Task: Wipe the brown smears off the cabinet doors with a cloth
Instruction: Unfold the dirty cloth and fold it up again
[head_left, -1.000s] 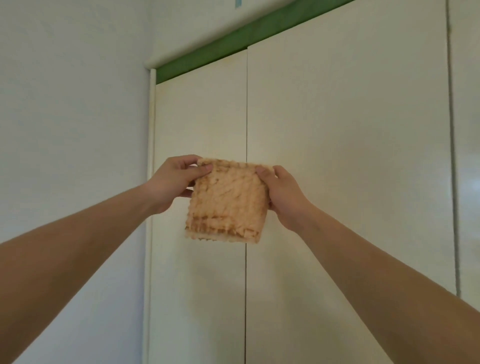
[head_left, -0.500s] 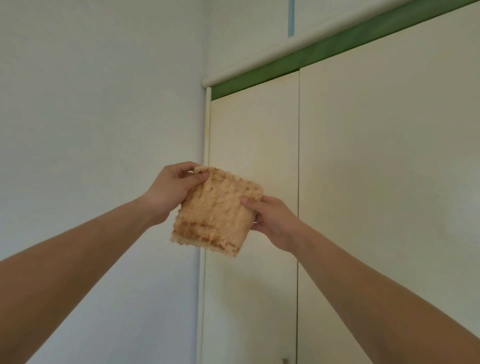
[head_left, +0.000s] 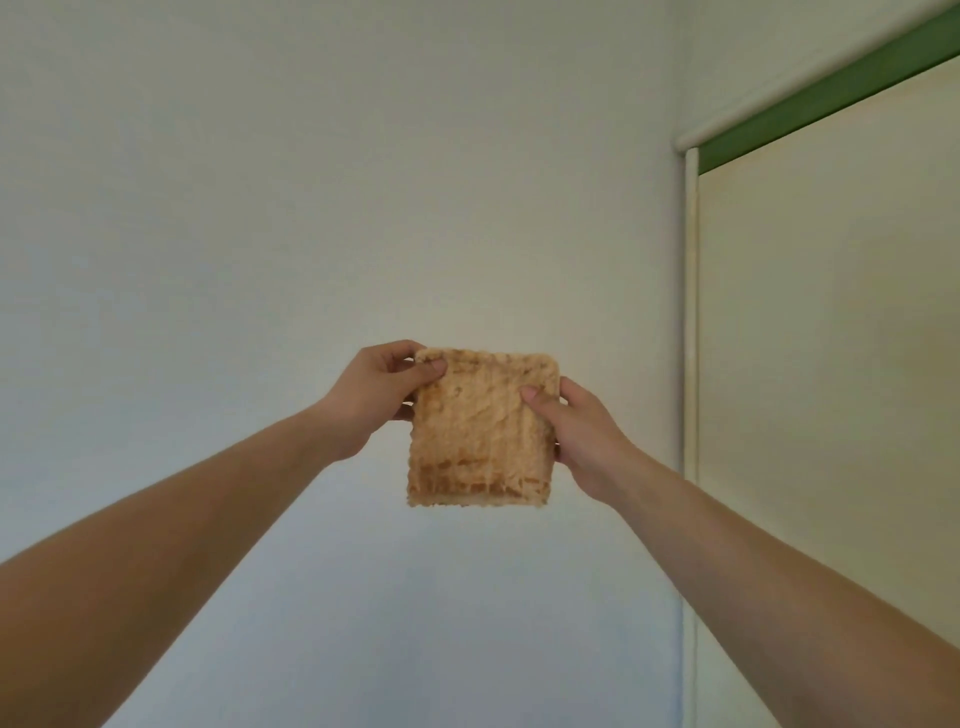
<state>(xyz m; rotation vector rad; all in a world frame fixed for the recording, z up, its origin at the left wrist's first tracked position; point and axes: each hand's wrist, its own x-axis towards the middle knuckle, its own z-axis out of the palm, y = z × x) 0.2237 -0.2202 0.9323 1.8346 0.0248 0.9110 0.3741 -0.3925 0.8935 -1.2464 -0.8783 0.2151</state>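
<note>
Both hands pinch cloth (head_left: 480, 426) | left hand (head_left: 376, 392) | right hand (head_left: 582, 441)

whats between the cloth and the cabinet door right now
In the head view, only the right hand gripping the cloth and bare pale wall lie before the cabinet door.

A single wide-angle camera sat on the person's head and looked forward and somewhat upward, squarely at a plain pale wall (head_left: 322, 197) that filled most of the view. Both bare forearms reached in from the lower corners and met near the centre, so the left hand (head_left: 382, 395) and right hand (head_left: 579, 439) were at arm's length from the lens. At the right edge stood a cream cabinet door (head_left: 831, 364) under a green strip (head_left: 831, 93), seen obliquely. No second view shared the scene.
</note>
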